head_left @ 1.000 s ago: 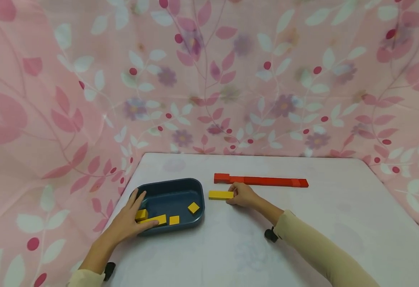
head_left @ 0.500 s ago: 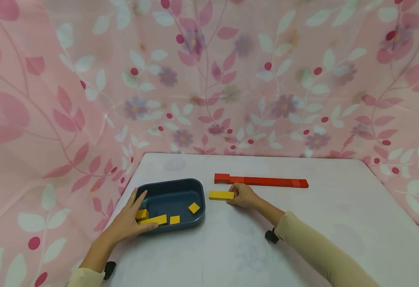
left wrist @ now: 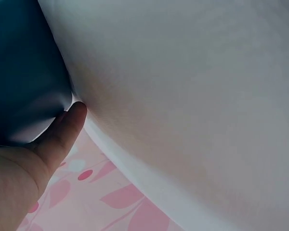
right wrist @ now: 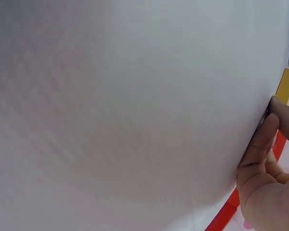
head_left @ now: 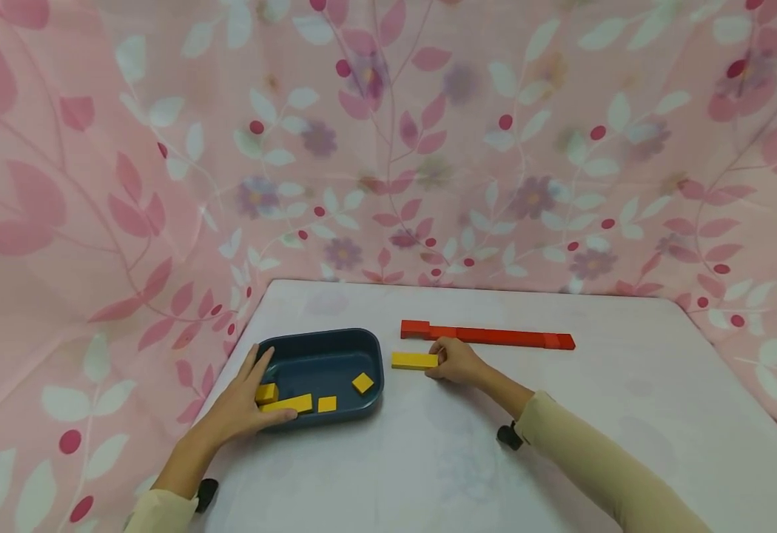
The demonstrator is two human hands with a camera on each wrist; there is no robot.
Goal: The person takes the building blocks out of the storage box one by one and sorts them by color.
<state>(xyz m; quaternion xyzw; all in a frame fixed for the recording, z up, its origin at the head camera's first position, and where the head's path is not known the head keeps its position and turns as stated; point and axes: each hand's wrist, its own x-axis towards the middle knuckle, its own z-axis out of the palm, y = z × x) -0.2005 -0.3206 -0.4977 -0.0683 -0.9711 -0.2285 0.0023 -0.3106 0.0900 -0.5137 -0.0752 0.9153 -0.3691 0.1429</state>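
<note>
A dark blue tray (head_left: 322,370) with a raised rim lies on the left side of the table. Inside it are several yellow blocks: a long one (head_left: 295,403), a chunky one (head_left: 266,393) and two small ones, a square block (head_left: 327,404) and a tilted block (head_left: 362,383). My left hand (head_left: 238,400) rests on the tray's left end with spread, fairly straight fingers, its thumb along the front side. Right of the tray, my right hand (head_left: 458,363) pinches the right end of a long yellow block (head_left: 414,360) at the table surface.
Just behind the right hand, a row of red blocks (head_left: 508,337) runs left to right, its left end thicker. A white cloth (head_left: 442,459) covers the table. Pink floral fabric (head_left: 388,148) hangs behind and at the left.
The view has shifted slightly. Both hands, the tray and the blocks keep their places; my right hand still pinches the yellow block.
</note>
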